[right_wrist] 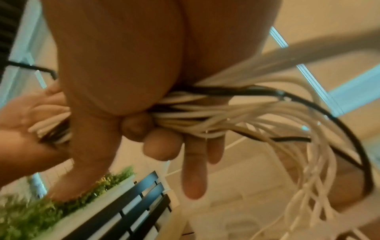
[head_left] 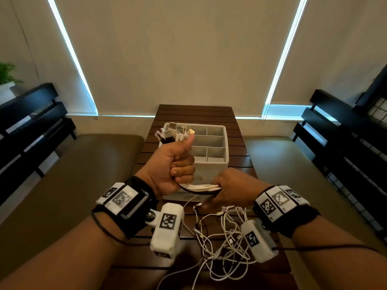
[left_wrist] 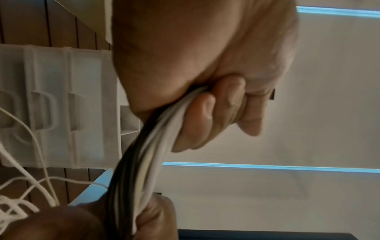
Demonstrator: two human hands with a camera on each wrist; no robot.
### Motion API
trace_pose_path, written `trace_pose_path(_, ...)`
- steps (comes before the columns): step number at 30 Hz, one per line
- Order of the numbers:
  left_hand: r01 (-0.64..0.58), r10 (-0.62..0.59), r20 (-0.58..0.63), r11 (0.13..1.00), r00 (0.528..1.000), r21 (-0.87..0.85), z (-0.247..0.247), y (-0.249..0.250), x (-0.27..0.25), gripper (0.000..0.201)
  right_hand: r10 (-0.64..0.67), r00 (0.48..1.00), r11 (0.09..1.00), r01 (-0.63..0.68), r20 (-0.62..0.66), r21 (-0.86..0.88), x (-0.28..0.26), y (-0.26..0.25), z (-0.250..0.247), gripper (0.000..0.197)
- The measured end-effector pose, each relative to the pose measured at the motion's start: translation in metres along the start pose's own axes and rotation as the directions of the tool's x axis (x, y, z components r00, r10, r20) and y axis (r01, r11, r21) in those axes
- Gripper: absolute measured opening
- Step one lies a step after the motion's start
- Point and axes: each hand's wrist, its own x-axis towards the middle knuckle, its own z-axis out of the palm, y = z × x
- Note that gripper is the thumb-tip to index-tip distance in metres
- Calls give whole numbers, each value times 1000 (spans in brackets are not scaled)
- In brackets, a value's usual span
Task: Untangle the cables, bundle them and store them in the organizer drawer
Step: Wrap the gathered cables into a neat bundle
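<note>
My left hand holds a fist round a bundle of white and black cables, thumb up, and the plug ends stick out above the fist. My right hand grips the same bundle just to the right and lower. In the left wrist view the cables run from the left hand down into the right hand. In the right wrist view the right hand curls two fingers round the cables. The loose ends lie tangled on the table. The white organizer stands behind the hands.
The organizer sits on a narrow slatted wooden table; its drawer fronts face me. Padded seats flank the table. Black benches stand at the left and right, with a green plant at far left.
</note>
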Motion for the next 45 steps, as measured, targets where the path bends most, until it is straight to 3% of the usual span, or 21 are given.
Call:
trace_pose_path(3, 36, -34, -128, 999, 991, 14, 0, 2, -3, 47, -15, 996, 974, -6, -88, -226, -3, 4, -11, 32)
trace_pose_path(5, 46, -35, -208, 998, 978, 48, 2, 0, -3, 34, -57, 987, 933, -1, -152, -359, -4, 2, -17, 27)
trace_pose_path(7, 69, -29, -262, 987, 965, 144, 5, -3, -3, 24, -100, 975, 908, 8, -198, -419, -4, -2, -22, 25)
trace_pose_path(11, 108, -19, -310, 956, 951, 272, 9, -13, -3, 24, -128, 972, 873, 16, -197, -487, -1, -15, -36, 19)
trace_pose_path(16, 123, -67, -254, 970, 965, 211, 17, -13, -2, 30, -122, 973, 884, 16, -198, -467, 2, -27, -39, 23)
trace_pose_path(22, 198, -121, -204, 888, 972, 415, 22, -16, -3, 55, -134, 982, 856, 45, -136, -515, 1, -33, -38, 22)
trace_pose_path(25, 230, -140, -223, 860, 965, 455, 23, -18, -4, 49, -127, 980, 867, 33, -156, -496, 3, -33, -37, 20)
trace_pose_path(31, 193, -44, -256, 781, 966, 594, 21, -23, -6, 41, -128, 965, 864, -4, -228, -504, -1, -23, -35, 29)
trace_pose_path(36, 204, -62, -265, 806, 962, 555, 16, -26, -7, 29, -93, 957, 885, -48, -276, -463, -2, -13, -37, 25)
trace_pose_path(45, 200, -78, -262, 853, 962, 483, 15, -39, 0, 14, -156, 924, 902, -11, -349, -431, 3, -14, -30, 21)
